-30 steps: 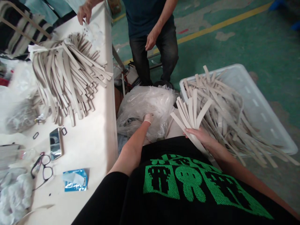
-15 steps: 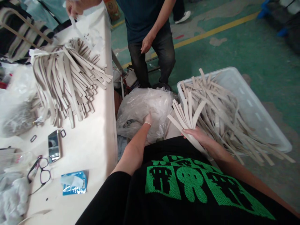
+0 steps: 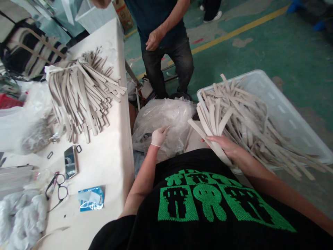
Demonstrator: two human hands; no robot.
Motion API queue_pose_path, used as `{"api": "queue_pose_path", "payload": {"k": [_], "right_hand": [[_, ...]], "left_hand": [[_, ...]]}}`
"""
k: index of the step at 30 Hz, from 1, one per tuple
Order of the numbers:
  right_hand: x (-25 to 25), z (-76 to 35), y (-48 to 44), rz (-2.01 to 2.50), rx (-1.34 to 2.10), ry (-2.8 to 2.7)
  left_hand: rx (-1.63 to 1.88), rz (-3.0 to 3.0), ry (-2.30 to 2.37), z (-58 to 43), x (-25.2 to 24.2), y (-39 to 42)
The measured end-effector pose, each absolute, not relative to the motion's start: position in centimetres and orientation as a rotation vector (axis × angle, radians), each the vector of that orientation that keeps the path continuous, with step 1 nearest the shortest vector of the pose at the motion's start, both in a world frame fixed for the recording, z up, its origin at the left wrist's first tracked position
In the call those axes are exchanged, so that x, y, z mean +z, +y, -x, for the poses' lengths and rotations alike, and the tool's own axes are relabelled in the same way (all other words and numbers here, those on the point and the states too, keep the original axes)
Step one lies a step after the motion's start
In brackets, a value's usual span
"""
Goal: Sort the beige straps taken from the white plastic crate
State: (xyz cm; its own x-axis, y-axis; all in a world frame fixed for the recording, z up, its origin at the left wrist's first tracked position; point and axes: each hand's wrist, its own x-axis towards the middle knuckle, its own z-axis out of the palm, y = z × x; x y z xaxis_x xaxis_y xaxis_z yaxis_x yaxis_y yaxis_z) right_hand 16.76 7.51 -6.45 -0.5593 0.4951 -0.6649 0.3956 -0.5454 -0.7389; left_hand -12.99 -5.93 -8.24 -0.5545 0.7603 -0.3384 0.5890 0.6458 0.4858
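My right hand (image 3: 225,146) grips a fanned bundle of beige strips (image 3: 211,122), held upright in front of my black shirt, just left of a white plastic bin (image 3: 281,107) heaped with more such strips. My left hand (image 3: 158,136), in a thin white glove, rests on a crumpled clear plastic bag (image 3: 166,118) on the floor between the table and the bin. Its fingers are pinched together on a thin pale piece that I cannot name.
A white table (image 3: 109,163) at left carries a big pile of beige strips (image 3: 83,90), a phone (image 3: 70,161), glasses (image 3: 58,185), a blue packet (image 3: 91,198) and plastic bags. Another person (image 3: 166,38) in dark clothes stands beyond the bag on the green floor.
My left hand came up out of the plastic bag and now shows its gloved fingers pinched. The other person lifted their hand off the table's far end. My right hand kept the bundle.
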Motion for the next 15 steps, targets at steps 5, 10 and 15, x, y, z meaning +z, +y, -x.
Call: {"api": "queue_pose_path", "payload": {"k": [5, 10, 15], "right_hand": [[-2.9, -13.8, 7.6, 1.030, 2.230, -1.495], [-2.8, -10.1, 6.8, 0.819, 2.109, -1.787], [-3.4, -8.3, 6.7, 0.885, 1.824, -2.098]], "left_hand": [[0.282, -1.433, 2.182, 11.7, -3.3, -7.6], [0.095, -1.573, 2.078, 10.9, -0.1, -6.3], [0.030, -1.605, 2.112, 11.5, 1.6, -5.2]]}}
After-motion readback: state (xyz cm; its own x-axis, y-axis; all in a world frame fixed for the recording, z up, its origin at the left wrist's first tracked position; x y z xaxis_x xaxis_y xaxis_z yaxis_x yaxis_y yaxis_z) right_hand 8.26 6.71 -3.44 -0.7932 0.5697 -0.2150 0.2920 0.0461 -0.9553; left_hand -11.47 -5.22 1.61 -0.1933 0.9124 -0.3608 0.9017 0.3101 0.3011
